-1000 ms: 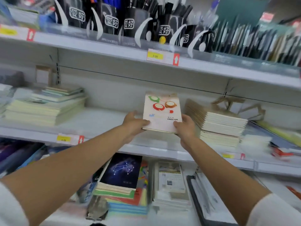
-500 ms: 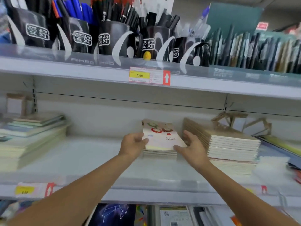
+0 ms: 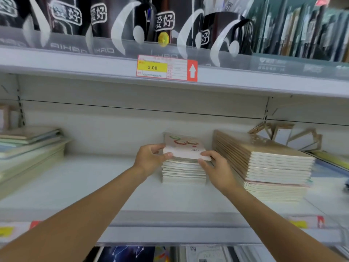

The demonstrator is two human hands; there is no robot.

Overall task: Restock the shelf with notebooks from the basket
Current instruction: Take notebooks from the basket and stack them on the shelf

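A stack of white notebooks with red and green circles on the top cover sits on the middle shelf at centre. My left hand grips the stack's near left corner, thumb on the top cover. My right hand holds the near right corner, fingers curled round the upper notebooks. The basket is out of view.
A taller pile of brown-covered notebooks stands just right of the stack. Greenish notebooks lie at the left end. The upper shelf edge with a price tag and black pen cups hangs overhead. Notebooks fill the lower shelf.
The notebooks went from held tilted in front of the shelf to lying flat on it. Both hands followed them inward and stay at the near corners. The camera moved closer.
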